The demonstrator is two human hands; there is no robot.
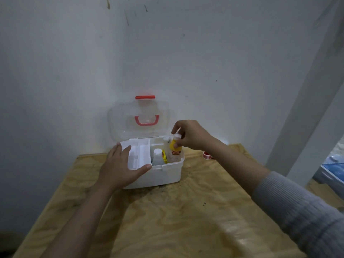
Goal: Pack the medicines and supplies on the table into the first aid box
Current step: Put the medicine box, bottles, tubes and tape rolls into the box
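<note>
The white first aid box (163, 175) stands on the wooden table with its clear lid (139, 118) raised against the wall. My left hand (121, 166) rests spread over the box's left front corner and its white inner tray (139, 153). My right hand (189, 135) grips a yellow bottle (175, 146) with a clear cap, upright over the box's right compartment. Inside that compartment stand a white-capped bottle (157, 155), a yellow packet (164, 155) and another pale bottle (166, 141).
A small red-and-white tape roll (206, 155) lies on the wooden table (167, 211) to the right of the box. The white wall runs close behind the box. A white post (305, 118) slants at the right, with blue fabric (331, 168) beyond it.
</note>
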